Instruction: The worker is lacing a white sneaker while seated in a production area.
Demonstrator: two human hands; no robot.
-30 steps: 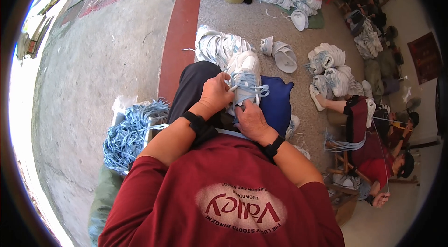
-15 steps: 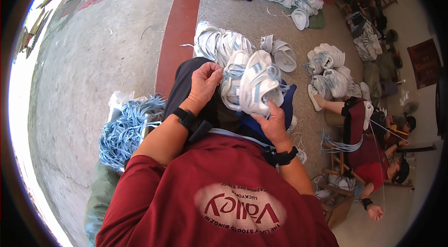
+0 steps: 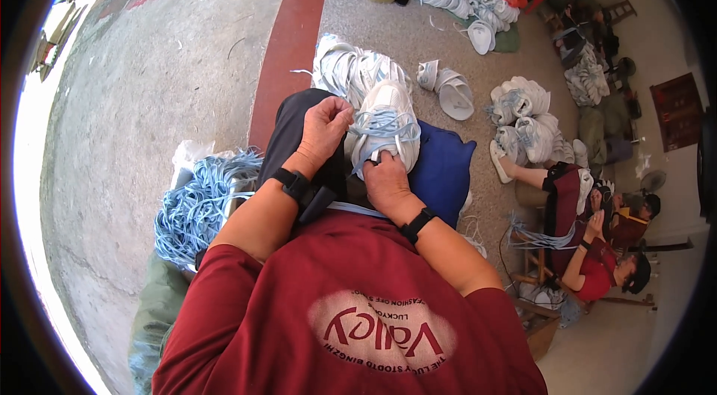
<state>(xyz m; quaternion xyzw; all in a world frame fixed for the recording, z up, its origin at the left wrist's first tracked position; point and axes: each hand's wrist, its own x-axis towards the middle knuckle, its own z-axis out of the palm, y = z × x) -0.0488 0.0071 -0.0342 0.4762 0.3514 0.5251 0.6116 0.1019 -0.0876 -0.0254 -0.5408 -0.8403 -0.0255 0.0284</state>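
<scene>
Lacing seems in hand: the white shoe [image 3: 386, 98] sits over our lap [image 3: 293, 120], our right hand [image 3: 388, 183] closed on its opening. Our left hand [image 3: 324, 129] nearly pinches beside it, hold unclear; next likely calls for gripping the blue lace [image 3: 382, 126].

1. Site type: a shoe workshop, open to daylight on the left side.
2. Stock: white shoes lie packed in a front pile [image 3: 351, 70] and a right pile [image 3: 525, 98], both on the speckled floor [image 3: 381, 29].
3. Supply: a thick lace bundle [image 3: 196, 212], blue, is located beside the person's left arm.
4. Work in hand: one laced shoe [image 3: 390, 102], held at the lap.
5. Staffing: a co-worker [image 3: 597, 257] sits at right; others sit farther off.
6. Outer area: bare concrete [image 3: 164, 81], bordered by a red strip [image 3: 293, 29].
</scene>
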